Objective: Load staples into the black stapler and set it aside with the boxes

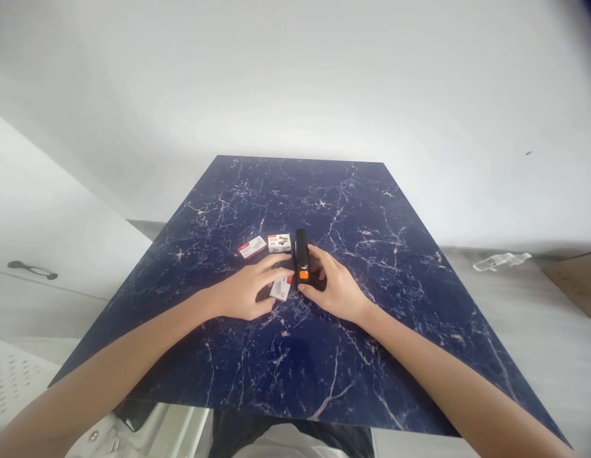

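Plastic-looking stapler (301,247), smooth marbled tabletop (295,362)

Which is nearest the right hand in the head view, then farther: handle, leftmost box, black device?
1. Black device: beside the right hand, on its left.
2. Leftmost box: farther left, on the table.
3. Handle: far left, off the table.

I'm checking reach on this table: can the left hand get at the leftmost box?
Probably yes: the left hand is close to the leftmost box, and nothing visible stands between them.
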The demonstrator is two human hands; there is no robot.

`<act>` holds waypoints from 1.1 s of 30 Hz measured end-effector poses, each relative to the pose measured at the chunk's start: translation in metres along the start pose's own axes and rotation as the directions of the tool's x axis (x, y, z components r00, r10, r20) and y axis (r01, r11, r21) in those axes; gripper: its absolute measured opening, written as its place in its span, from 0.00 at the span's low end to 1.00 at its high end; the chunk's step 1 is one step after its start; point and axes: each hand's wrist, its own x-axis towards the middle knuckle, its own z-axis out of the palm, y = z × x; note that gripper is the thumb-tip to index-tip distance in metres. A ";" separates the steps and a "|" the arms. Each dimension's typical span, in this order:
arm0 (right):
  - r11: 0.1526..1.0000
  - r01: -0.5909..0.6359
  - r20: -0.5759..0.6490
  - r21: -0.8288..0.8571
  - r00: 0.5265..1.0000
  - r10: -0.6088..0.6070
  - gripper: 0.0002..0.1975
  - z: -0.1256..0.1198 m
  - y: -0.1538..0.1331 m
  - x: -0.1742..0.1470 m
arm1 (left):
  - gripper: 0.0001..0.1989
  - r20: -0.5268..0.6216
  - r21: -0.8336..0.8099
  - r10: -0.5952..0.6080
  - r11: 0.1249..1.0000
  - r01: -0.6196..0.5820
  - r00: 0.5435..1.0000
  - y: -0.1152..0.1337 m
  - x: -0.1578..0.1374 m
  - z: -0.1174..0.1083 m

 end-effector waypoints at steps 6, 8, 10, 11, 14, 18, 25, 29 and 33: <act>0.999 0.029 0.070 0.031 0.997 -0.031 0.38 0.000 0.002 -0.002 | 0.27 -0.023 -0.037 0.014 0.999 -0.015 1.000 -0.010 0.005 0.005; 0.996 0.077 0.070 0.036 0.994 -0.079 0.37 0.001 0.003 -0.003 | 0.22 -0.064 -0.008 0.010 1.000 -0.011 0.998 -0.011 0.007 0.008; 0.993 0.115 0.046 0.013 0.992 -0.116 0.37 0.002 0.003 -0.003 | 0.22 -0.068 0.011 0.004 1.000 -0.003 0.998 -0.011 0.008 0.010; 0.992 0.122 0.029 -0.011 0.992 -0.122 0.37 0.002 0.003 -0.002 | 0.23 -0.069 0.015 -0.004 1.000 0.005 0.998 -0.011 0.008 0.011; 0.992 0.099 0.003 -0.080 0.995 -0.099 0.38 0.001 0.000 -0.001 | 0.28 -0.089 0.018 -0.023 1.000 0.025 0.996 -0.012 0.005 0.012; 0.995 0.070 0.059 -0.077 0.996 -0.066 0.44 -0.004 -0.003 0.001 | 0.28 -0.083 -0.026 -0.031 0.999 0.029 0.996 -0.015 0.005 0.012; 0.981 0.115 0.099 -0.156 0.990 -0.100 0.56 -0.002 0.001 -0.002 | 0.29 -0.090 -0.080 -0.089 0.993 0.082 0.992 -0.014 0.008 0.009; 0.973 0.146 0.118 -0.182 0.985 -0.126 0.50 0.000 0.002 -0.003 | 0.29 -0.104 -0.037 -0.100 0.995 0.097 0.989 -0.015 0.007 0.010; 0.977 0.149 0.154 -0.155 0.980 -0.125 0.45 -0.003 0.005 -0.003 | 0.30 -0.094 -0.039 -0.107 0.994 0.104 0.990 -0.014 0.007 0.008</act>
